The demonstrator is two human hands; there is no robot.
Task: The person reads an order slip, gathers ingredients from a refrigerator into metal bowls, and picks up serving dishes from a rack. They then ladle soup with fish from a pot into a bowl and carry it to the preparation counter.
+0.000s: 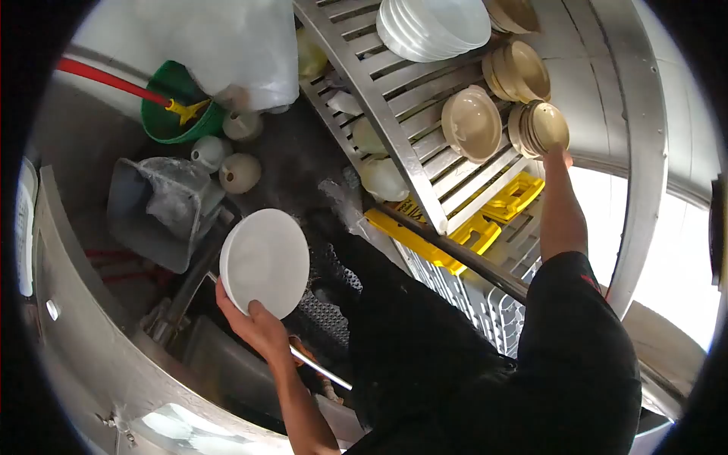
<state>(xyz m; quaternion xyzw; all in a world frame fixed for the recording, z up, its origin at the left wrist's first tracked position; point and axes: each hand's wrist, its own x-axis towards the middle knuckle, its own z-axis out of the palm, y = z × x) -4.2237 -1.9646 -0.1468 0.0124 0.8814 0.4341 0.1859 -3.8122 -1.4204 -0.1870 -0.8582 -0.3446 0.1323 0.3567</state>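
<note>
A round white bowl [265, 262] is held at its lower rim by my left hand [262, 330], thumb over the edge and fingers beneath. My right hand [558, 158] reaches out to the slatted metal rack and is closed at the lower edge of a small stack of tan bowls [549, 125]; its fingers are mostly hidden. Beside that stack on the rack lies a single tan oval dish [472, 121]. Another stack of tan dishes [528, 70] stands just above it, and several stacked white bowls [436, 26] are at the top.
On the left are a grey bin [155, 220] with a plastic liner, a green bucket [163, 114] with a red-handled tool, and several pale round containers [240, 173]. Yellow plastic pieces [512, 199] lie under the rack. A curved metal edge [114, 334] runs along the lower left.
</note>
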